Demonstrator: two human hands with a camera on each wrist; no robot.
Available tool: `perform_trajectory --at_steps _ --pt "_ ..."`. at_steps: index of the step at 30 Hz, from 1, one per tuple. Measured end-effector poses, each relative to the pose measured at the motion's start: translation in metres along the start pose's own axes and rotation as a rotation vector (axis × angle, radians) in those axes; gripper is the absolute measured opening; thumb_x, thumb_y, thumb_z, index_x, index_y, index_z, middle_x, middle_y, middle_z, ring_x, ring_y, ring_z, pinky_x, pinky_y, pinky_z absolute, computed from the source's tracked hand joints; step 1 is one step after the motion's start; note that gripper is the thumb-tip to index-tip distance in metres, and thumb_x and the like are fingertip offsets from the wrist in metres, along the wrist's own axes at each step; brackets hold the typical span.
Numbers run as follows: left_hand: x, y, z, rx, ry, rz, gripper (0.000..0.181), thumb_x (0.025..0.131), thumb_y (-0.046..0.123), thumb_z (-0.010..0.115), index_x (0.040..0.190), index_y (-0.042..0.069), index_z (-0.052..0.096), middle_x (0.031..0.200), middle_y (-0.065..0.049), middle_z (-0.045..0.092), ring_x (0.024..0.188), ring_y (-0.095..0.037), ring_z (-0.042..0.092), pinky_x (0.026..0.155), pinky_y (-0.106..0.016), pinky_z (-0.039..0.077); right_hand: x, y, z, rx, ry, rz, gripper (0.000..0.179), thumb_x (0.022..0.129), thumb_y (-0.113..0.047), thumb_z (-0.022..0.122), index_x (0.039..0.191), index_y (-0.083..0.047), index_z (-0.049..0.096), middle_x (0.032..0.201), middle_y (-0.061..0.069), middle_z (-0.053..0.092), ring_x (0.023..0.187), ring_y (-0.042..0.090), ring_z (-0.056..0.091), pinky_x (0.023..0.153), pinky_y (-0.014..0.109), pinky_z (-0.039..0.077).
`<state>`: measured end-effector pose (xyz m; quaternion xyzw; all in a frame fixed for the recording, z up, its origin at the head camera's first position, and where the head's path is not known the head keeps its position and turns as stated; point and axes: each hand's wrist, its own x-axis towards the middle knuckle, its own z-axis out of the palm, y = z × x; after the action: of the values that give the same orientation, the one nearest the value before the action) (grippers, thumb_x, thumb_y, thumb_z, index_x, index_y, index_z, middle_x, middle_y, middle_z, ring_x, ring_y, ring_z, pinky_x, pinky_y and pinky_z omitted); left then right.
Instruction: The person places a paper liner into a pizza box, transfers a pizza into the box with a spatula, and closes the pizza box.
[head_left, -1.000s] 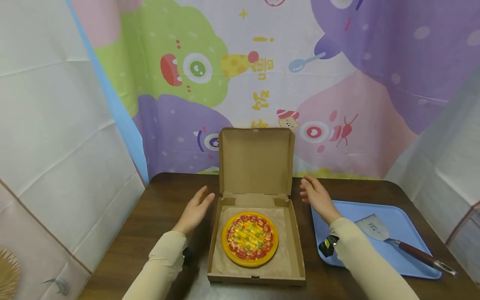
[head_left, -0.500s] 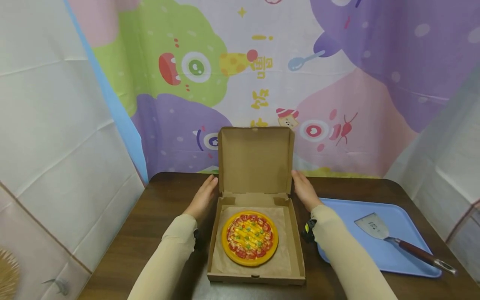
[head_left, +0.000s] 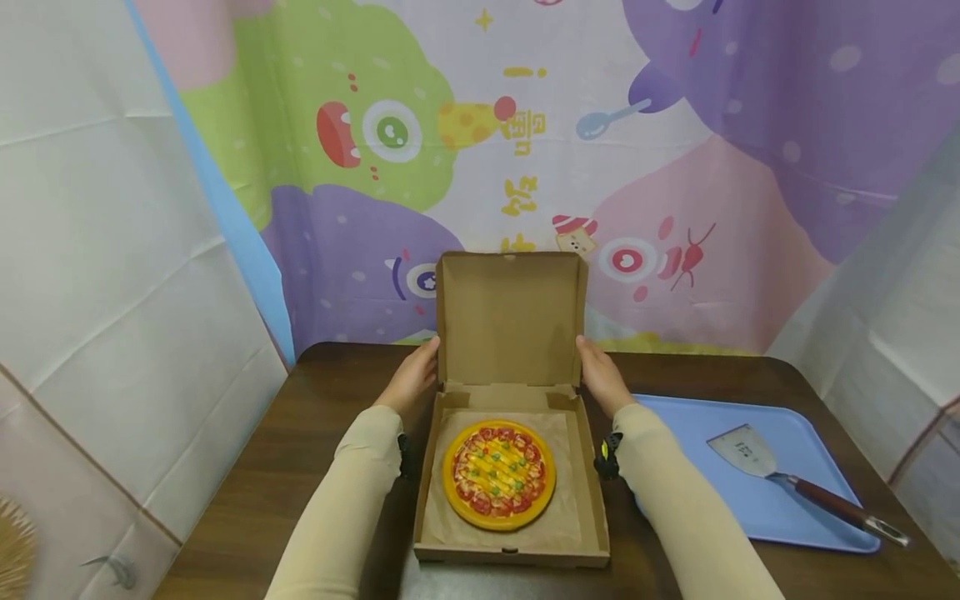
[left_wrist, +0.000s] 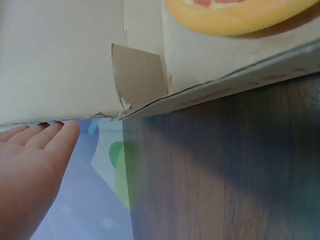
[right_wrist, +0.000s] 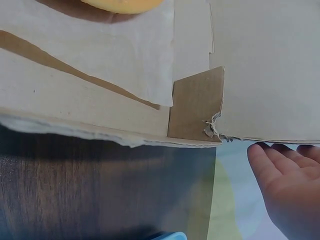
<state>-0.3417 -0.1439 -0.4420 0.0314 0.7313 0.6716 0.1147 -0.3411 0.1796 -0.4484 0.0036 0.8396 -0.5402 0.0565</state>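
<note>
A cardboard pizza box (head_left: 512,557) stands on the table with its lid (head_left: 513,321) raised upright. Inside, a toy-like pizza (head_left: 499,475) with a yellow rim lies on brown paper. My left hand (head_left: 412,375) is at the lid's left edge, low down, and my right hand (head_left: 602,375) mirrors it on the right. In the left wrist view the straight fingers (left_wrist: 61,139) reach the lid's side edge, their tips partly hidden behind it. The right wrist view has the fingers (right_wrist: 265,159) extended the same way, fingertips right at the cardboard edge.
A blue tray (head_left: 795,525) lies to the right, partly under my right forearm. On it rests a pizza server (head_left: 742,450) with a dark handle extending past the tray's rim. Behind the brown table (head_left: 292,467) hangs a cartoon-printed curtain (head_left: 360,250).
Both hands have moved inward and slightly forward, from beside the box to the lid's side edges. Box, pizza, tray and server stay put.
</note>
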Motion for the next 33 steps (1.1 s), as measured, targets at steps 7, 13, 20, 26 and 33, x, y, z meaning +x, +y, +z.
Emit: perform_trajectory --at_steps 7,13,20,26,33 --pt "-0.004 -0.001 0.000 0.000 -0.026 0.009 0.074 0.105 0.048 0.032 0.157 0.002 0.007 0.165 -0.018 0.005 0.152 -0.036 0.009 0.122 -0.049 0.019 0.000 -0.002 0.000 0.060 -0.019 0.014 0.075 0.103 -0.057 0.020 0.158 -0.006 0.011 0.165 0.015 0.010 0.150 0.037 0.017 0.117 0.051 0.032" --pt "-0.006 0.001 -0.001 -0.023 -0.026 0.008 0.071 0.106 0.046 0.030 0.157 0.001 0.008 0.165 -0.018 0.007 0.152 -0.035 0.011 0.122 -0.048 0.021 -0.002 -0.006 -0.003 0.158 -0.040 0.057 0.080 0.101 -0.062 0.017 0.158 -0.006 0.009 0.164 0.019 0.012 0.147 0.041 0.023 0.117 0.049 0.032" --pt "-0.011 0.005 -0.001 -0.033 -0.008 -0.001 0.071 0.106 0.045 0.031 0.156 -0.001 0.012 0.164 -0.018 0.012 0.151 -0.034 0.015 0.123 -0.046 0.021 -0.007 -0.011 -0.005 0.204 -0.052 0.047 0.082 0.101 -0.062 0.015 0.157 -0.001 0.010 0.162 0.023 0.014 0.147 0.043 0.023 0.118 0.049 0.030" --pt "-0.017 0.008 -0.001 -0.007 -0.001 0.024 0.069 0.106 0.042 0.032 0.155 -0.003 0.015 0.162 -0.021 0.016 0.150 -0.036 0.020 0.122 -0.047 0.021 -0.014 -0.014 -0.009 0.233 -0.040 0.016 0.081 0.103 -0.058 0.017 0.154 0.005 0.014 0.161 0.026 0.016 0.146 0.044 0.025 0.118 0.049 0.030" --pt "-0.024 0.011 -0.001 0.016 -0.006 0.056 0.069 0.106 0.042 0.034 0.154 -0.005 0.018 0.160 -0.024 0.021 0.148 -0.038 0.023 0.122 -0.047 0.023 -0.024 -0.024 -0.016 0.270 -0.074 0.010 0.084 0.102 -0.059 0.016 0.154 0.006 0.012 0.159 0.031 0.018 0.145 0.045 0.025 0.119 0.051 0.028"
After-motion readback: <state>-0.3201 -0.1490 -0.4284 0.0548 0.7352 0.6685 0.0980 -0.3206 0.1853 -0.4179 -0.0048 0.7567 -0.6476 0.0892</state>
